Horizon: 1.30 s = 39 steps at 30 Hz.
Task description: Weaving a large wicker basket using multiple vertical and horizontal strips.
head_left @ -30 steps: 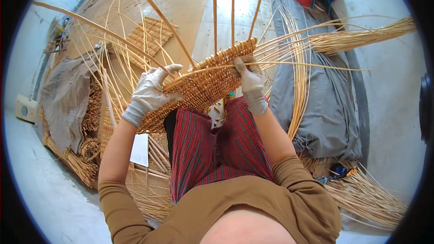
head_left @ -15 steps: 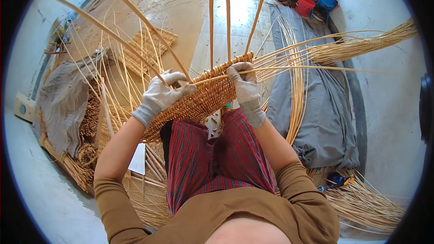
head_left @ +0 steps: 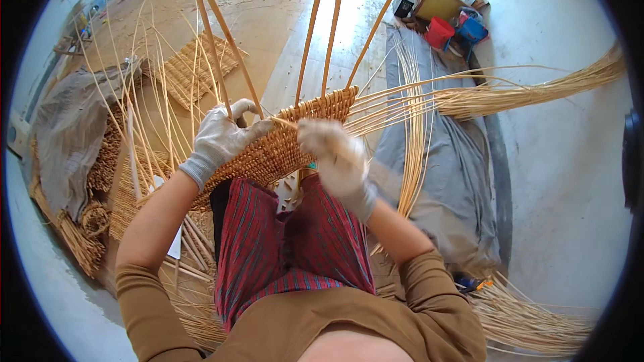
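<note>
A woven wicker panel (head_left: 278,155) slants above my lap, with several long bare stakes (head_left: 310,40) rising from its upper edge. My left hand (head_left: 225,135), in a pale work glove, grips the panel's top edge around two stakes, thumb pressed toward a light wicker strand (head_left: 285,123). That strand runs along the rim to my right hand (head_left: 339,161), also gloved and smeared by motion, its fingers closed on it in front of the panel. A faint pale streak trails from the right hand to the lower right, probably the strand's loose length.
Loose strands fan right from the panel into a tied bundle (head_left: 537,90). A grey cloth (head_left: 463,181) lies along the right, with more strands (head_left: 530,322) below it. Woven mats (head_left: 194,70), a draped cloth (head_left: 74,134) and canes are at left; a red bucket (head_left: 439,32) stands at far right.
My right hand has moved left and down, closer to my left hand. The strand that stretched far right now bends down in a blur. The two left stakes lean together at the top.
</note>
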Each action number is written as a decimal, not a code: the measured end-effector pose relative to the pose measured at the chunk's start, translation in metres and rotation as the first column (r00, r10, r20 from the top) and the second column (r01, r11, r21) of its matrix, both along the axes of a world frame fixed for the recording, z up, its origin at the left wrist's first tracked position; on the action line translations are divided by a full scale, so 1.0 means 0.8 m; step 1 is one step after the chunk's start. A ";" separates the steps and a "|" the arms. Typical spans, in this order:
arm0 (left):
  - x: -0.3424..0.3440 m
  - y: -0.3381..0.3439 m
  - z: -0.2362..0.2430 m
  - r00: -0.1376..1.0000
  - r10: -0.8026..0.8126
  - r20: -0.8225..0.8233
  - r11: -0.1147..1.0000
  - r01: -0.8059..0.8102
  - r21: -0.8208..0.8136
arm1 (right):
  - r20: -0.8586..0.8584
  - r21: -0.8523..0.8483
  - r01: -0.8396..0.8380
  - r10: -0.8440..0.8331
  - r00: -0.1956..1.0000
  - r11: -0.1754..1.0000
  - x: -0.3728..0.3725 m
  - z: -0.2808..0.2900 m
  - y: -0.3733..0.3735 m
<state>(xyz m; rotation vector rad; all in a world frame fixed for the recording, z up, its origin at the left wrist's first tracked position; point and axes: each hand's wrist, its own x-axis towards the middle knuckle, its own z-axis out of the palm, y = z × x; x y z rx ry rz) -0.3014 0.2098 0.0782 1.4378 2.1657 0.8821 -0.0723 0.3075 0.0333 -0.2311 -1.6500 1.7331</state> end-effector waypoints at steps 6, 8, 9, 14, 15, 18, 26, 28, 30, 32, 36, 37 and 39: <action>-0.015 -0.011 -0.021 0.982 -0.095 -0.162 0.938 0.143 0.316 | 0.024 0.986 0.068 -0.544 0.838 0.149 -0.142 0.118 0.079; -0.012 -0.014 -0.014 0.960 -0.116 -0.254 0.918 0.201 0.343 | 0.314 0.918 -0.376 -0.811 0.493 0.127 -0.173 0.153 0.065; -0.005 -0.014 -0.010 0.936 -0.133 -0.325 0.896 0.253 0.365 | 0.306 0.923 -0.361 -0.820 0.484 0.131 -0.181 0.161 0.067; -0.008 -0.008 -0.001 0.943 -0.243 -0.228 0.862 0.318 0.395 | 0.455 0.766 -0.643 -0.701 0.549 -0.006 -0.175 0.179 0.063; -0.009 -0.009 0.003 0.943 -0.215 -0.255 0.926 0.279 0.252 | 0.455 0.704 -0.709 -0.739 0.498 -0.045 -0.170 0.182 0.055; -0.026 -0.010 -0.008 0.925 -0.188 -0.330 0.947 0.259 0.187 | 0.744 0.617 -0.686 -0.570 0.349 0.386 -0.136 0.246 0.029; -0.039 -0.010 -0.025 0.968 -0.176 -0.180 0.961 0.209 0.184 | 0.187 0.700 0.184 -0.426 0.885 0.690 -0.065 0.201 0.071; -0.038 -0.010 -0.018 0.947 -0.139 -0.290 0.969 0.191 0.160 | 0.416 0.578 0.202 -0.499 0.761 0.790 -0.011 0.110 0.136; -0.027 -0.004 -0.014 0.945 -0.172 -0.280 0.951 0.233 0.204 | 0.287 0.238 0.367 -0.426 0.858 0.899 0.010 0.001 0.144; -0.010 -0.010 0.000 0.801 -0.082 -0.593 0.886 0.331 0.324 | 0.131 -0.065 0.343 -0.333 0.934 0.937 0.005 -0.034 0.132; -0.020 0.003 -0.002 0.938 -0.195 -0.285 0.927 0.271 0.258 | 0.066 -0.170 0.307 -0.300 0.952 0.936 -0.007 -0.025 0.109; -0.017 0.005 -0.001 0.941 -0.179 -0.287 0.929 0.258 0.266 | 0.097 -0.145 0.330 -0.319 0.943 0.933 -0.005 -0.028 0.107; -0.001 0.013 -0.002 0.941 -0.110 -0.320 0.960 0.184 0.210 | 0.025 -0.163 0.317 -0.317 0.948 0.934 -0.007 -0.030 0.097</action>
